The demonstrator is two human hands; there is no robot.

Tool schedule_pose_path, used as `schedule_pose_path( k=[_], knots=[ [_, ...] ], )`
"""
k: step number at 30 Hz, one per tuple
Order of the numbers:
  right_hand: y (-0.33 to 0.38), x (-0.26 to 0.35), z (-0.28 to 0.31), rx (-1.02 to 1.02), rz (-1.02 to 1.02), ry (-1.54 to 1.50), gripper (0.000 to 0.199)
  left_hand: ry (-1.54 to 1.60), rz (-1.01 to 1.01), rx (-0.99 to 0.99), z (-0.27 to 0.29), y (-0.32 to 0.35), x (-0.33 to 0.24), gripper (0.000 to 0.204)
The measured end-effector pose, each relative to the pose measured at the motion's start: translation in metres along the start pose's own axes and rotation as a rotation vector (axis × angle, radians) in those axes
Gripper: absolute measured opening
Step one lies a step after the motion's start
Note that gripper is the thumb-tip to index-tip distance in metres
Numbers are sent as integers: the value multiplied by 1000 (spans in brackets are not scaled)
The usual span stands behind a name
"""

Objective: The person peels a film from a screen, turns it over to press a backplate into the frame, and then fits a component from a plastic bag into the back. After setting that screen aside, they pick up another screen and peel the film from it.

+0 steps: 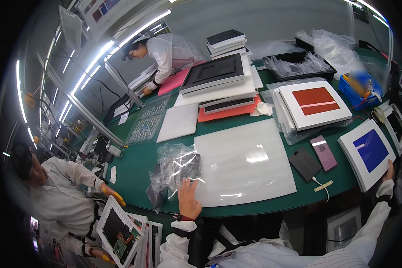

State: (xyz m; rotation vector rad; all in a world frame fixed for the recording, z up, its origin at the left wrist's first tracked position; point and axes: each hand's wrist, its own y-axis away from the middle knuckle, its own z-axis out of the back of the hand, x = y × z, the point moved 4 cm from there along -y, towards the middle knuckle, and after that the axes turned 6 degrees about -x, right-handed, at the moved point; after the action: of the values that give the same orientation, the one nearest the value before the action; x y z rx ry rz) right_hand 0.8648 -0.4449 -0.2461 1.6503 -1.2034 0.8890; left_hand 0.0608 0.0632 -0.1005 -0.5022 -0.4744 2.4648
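My left hand (pixel 189 199) rests at the left edge of a white foam sheet (pixel 250 183). Its fingers are stretched out, touching or just above the crumpled clear plastic bags (pixel 169 165), in which a dark flat item (pixel 186 166) shows. At the far right, my right hand (pixel 389 170) grips the right edge of a white-framed display with a blue screen (pixel 370 151). That display lies tilted at the table's right side. Between my hands are a dark grey power bank (pixel 305 162) with a white cable and a pink phone (pixel 324 153).
Behind the foam stand stacked frames (pixel 214 73) and a white-framed display with a red screen (pixel 315 104). A black bin (pixel 299 66) holds plastic bags beside a blue box (pixel 359 91). On the left a co-worker (pixel 60 192) holds a frame (pixel 119 230); another person (pixel 165 56) leans over farther back.
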Motion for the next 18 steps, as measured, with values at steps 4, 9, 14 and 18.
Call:
schedule_pose_path(
  k=[4, 9, 14, 18],
  knots=[
    [14, 16, 11, -431, 277, 749, 56, 271, -141, 187, -20, -8, -13, 66],
    [295, 0, -264, 92, 849, 753, 44, 210, -403, 299, -31, 5, -69, 58],
    [448, -46, -370, 552, 827, 750, 43, 306, -501, 95, -30, 10, -67, 21],
    [485, -60, -360, 598, 725, 758, 44, 642, -277, -57, -1, 0, -82, 12]
  ],
)
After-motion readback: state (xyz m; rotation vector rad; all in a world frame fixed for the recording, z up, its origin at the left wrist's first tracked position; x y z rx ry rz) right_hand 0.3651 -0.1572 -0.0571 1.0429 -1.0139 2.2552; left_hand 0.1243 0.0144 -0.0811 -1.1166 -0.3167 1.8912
